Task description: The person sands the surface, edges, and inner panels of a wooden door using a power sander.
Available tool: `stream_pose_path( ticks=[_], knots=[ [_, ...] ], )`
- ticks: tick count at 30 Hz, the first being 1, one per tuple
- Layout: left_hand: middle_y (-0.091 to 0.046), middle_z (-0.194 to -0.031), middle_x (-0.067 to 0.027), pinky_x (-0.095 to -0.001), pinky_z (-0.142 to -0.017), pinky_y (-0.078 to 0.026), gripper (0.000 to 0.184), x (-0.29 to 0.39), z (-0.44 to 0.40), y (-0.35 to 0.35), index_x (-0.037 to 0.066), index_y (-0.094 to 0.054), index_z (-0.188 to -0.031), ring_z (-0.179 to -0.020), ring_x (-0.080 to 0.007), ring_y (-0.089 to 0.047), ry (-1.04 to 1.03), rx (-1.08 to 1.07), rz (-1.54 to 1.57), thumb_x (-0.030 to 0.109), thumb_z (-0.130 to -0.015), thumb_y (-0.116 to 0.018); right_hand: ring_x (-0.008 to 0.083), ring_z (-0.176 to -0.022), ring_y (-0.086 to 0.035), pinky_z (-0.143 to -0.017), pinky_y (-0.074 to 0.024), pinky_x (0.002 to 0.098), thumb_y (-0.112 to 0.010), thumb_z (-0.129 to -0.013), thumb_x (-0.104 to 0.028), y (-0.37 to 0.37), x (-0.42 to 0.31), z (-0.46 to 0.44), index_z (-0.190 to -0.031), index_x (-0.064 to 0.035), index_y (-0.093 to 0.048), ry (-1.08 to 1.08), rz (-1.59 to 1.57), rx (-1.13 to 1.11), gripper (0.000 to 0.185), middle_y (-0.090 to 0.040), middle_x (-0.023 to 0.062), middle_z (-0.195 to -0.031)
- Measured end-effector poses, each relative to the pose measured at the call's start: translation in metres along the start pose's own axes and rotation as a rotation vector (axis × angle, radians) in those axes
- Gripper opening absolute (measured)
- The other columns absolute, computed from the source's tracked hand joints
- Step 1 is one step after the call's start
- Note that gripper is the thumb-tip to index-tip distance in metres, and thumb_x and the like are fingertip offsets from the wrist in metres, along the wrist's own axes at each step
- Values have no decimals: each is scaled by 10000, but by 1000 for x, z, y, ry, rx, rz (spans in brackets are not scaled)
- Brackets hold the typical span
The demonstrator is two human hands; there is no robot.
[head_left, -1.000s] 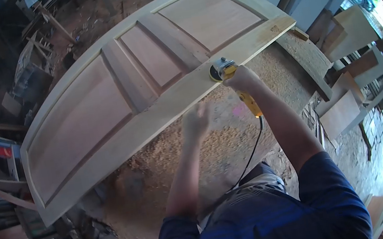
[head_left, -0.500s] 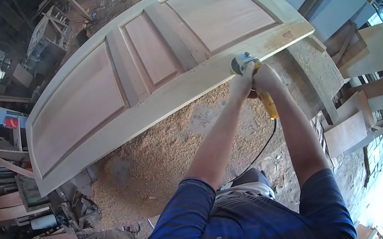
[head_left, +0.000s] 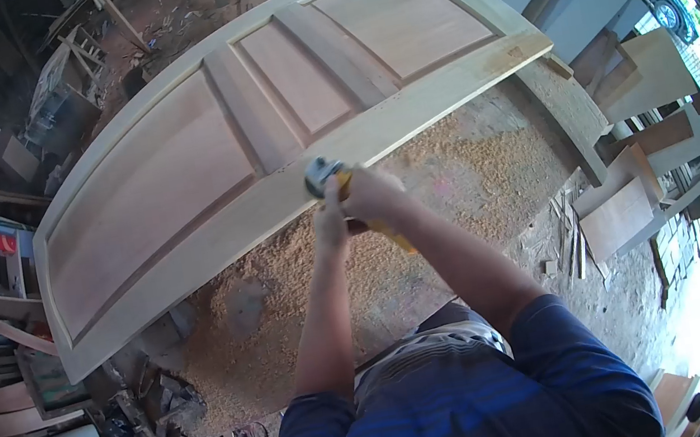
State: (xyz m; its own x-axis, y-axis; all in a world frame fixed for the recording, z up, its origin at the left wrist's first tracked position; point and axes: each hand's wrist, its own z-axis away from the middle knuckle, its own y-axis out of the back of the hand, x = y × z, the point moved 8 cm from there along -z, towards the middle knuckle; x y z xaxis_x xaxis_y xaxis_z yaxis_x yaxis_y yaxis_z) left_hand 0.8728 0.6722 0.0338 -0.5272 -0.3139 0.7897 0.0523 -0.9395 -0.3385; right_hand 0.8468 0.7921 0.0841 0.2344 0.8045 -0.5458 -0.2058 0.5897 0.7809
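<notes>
Both of my hands are closed around a yellow angle grinder (head_left: 323,173) with a grey metal head. My left hand (head_left: 329,222) grips it near the head, on the left side. Wrapped over its body from the right is my right hand (head_left: 373,192); the yellow rear end shows below that wrist. The grinder's head is over the near rail of a pale wooden panel door (head_left: 179,177), about midway along it. Whether the disc touches the wood cannot be made out. The door lies flat, with raised panels between its rails.
Under the door is a work surface strewn with wood shavings (head_left: 487,160). Boards and sheets (head_left: 600,5) lean at the right and far right. Timber offcuts and a red container (head_left: 4,242) are at the left. Scrap wood (head_left: 63,81) litters the floor behind.
My hands have moved left along the near rail with the grinder, from near the door's right end to about its middle. The view has shifted slightly.
</notes>
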Motion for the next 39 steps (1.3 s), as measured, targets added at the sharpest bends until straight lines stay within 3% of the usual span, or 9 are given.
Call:
stream_pose_path(
  ticks=[3, 6, 11, 16, 20, 23, 24, 27, 39],
  knots=[
    [-753, -1091, -185, -386, -659, -707, 794, 18, 7, 95, -22, -661, -1346, -843, -283, -797, -22, 120, -52, 701, -1025, -591, 374, -1034, -796, -927, -637, 451, -832, -812, -425, -32, -86, 17, -1219, -3, -721, 148, -14, -234, 596, -792, 227, -1111],
    [-733, -1113, -167, -387, -658, -696, 804, 48, 13, 157, -5, -623, -1390, -881, -269, -786, -113, 168, -2, 713, -1032, -561, 389, -1014, -791, -887, -634, 470, -840, -768, -470, -74, -144, 15, -1233, 33, -671, 275, -167, -343, 706, -791, 240, -1089],
    [-704, -1192, -145, -409, -668, -683, 794, 71, -3, 215, 32, -576, -1426, -971, -251, -770, -125, 222, 16, 725, -1044, -513, 419, -1087, -774, -982, -612, 483, -814, -832, -491, -114, -170, -6, -1300, 57, -588, 267, -61, -269, 755, -777, 258, -1149],
    [-731, -967, -58, -274, -541, -597, 729, 60, -23, 148, 66, -681, -1298, -696, -142, -734, -100, 68, 42, 735, -1036, -557, 423, -1140, -760, -1017, -601, 495, -807, -857, -476, -69, -129, -6, -1347, 68, -558, 135, -43, -203, 773, -772, 261, -1173],
    [-770, -988, -75, -279, -592, -596, 708, 39, -67, 72, 53, -747, -1248, -741, -160, -750, -102, -4, -25, 711, -1028, -604, 424, -1165, -752, -1027, -598, 497, -797, -873, -456, -11, -63, -13, -1335, 61, -557, 38, -21, -116, 734, -764, 269, -1199],
    [-783, -1070, -96, -311, -680, -624, 719, 28, -87, 5, 32, -732, -1303, -829, -183, -771, -40, -33, -55, 688, -1029, -620, 421, -1180, -749, -1031, -599, 492, -797, -876, -452, 32, -15, -24, -1331, 56, -560, -35, -4, -77, 721, -760, 273, -1210],
    [-781, -1123, -104, -329, -771, -638, 717, 31, -93, -21, 20, -729, -1307, -925, -199, -781, -128, -60, 7, 674, -1032, -623, 420, -1180, -749, -1030, -601, 490, -798, -876, -454, 45, -1, -29, -1331, 55, -560, -51, 2, -63, 723, -760, 272, -1211],
    [-775, -1164, -113, -336, -823, -637, 714, 17, -113, -74, 13, -725, -1315, -981, -204, -780, -55, -97, -27, 663, -1035, -626, 416, -1173, -755, -1031, -607, 480, -803, -878, -473, 76, 42, -43, -1331, 54, -561, -101, 18, -29, 735, -761, 271, -1210],
    [-768, -1103, -173, -350, -689, -666, 815, -18, -170, -237, -21, -722, -1294, -885, -263, -797, 30, -201, -124, 728, -987, -624, 411, -1102, -779, -982, -629, 478, -790, -900, -437, 180, 164, -75, -1318, 85, -563, -256, 38, 99, 706, -762, 305, -1168]
  ],
)
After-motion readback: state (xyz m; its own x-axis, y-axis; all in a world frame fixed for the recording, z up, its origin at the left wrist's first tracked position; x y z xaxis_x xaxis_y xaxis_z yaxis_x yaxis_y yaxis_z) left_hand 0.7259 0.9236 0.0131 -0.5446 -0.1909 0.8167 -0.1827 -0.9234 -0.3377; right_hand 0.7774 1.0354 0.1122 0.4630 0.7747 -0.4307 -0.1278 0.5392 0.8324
